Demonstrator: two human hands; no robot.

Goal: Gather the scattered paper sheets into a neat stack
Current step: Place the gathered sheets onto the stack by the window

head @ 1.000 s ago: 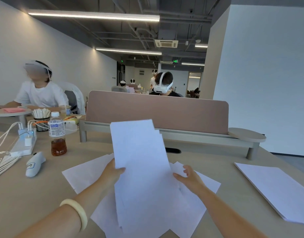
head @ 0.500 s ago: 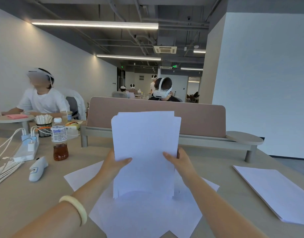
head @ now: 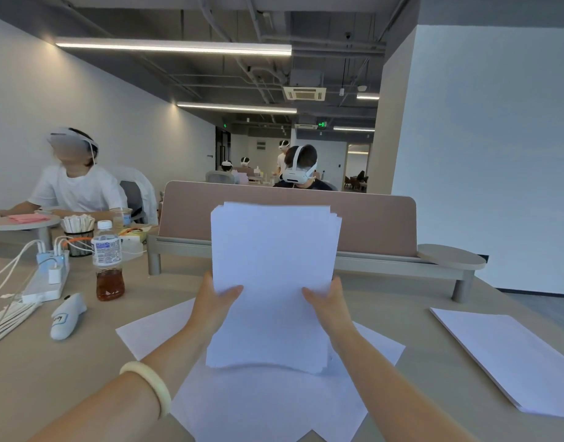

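I hold a bundle of white paper sheets [head: 272, 269] upright in front of me. Its bottom edge stands on loose sheets [head: 267, 406] lying on the beige table. My left hand [head: 215, 303] grips the bundle's left edge, thumb on the front. At the right edge, my right hand [head: 326, 301] grips it the same way. The top edges of the sheets are slightly uneven at the right corner. One more loose sheet [head: 156, 330] pokes out to the left under my left forearm.
A separate paper stack [head: 510, 355] lies at the table's right. To the left stand a tea bottle [head: 108, 266], a power strip [head: 49, 279] with cables, a white device [head: 65, 315] and a pen cup [head: 79, 232]. A pink divider [head: 376, 221] runs across the back.
The bundle went from tilted and fanned out to upright with its edges nearly lined up. My hands moved to its two sides and its bottom edge came down onto the loose sheets.
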